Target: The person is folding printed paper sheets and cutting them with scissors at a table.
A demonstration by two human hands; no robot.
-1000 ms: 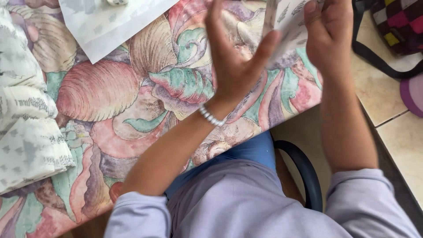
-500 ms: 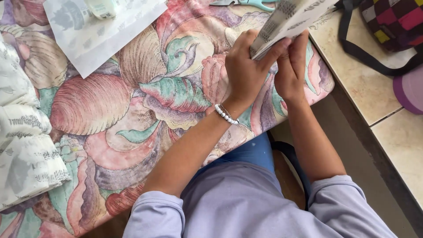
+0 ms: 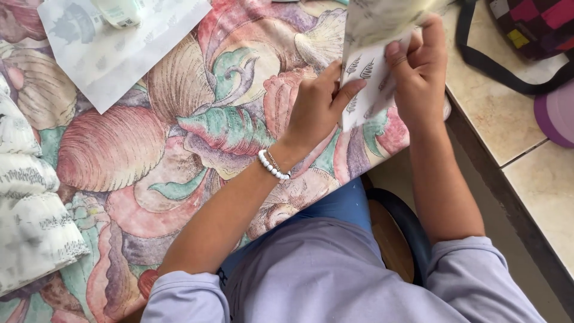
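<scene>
Both hands pinch a white leaf-printed paper sheet (image 3: 366,90) above the shell-patterned cloth worktop (image 3: 179,149): left hand (image 3: 320,107) on its left edge, right hand (image 3: 418,75) on its right.

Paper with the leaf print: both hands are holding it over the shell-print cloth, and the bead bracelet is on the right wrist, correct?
Not quite. The head view shows the bead bracelet on the left wrist, not the right. The rest holds: the left hand and right hand both hold the leaf-print paper over the shell-print cloth.
</scene>
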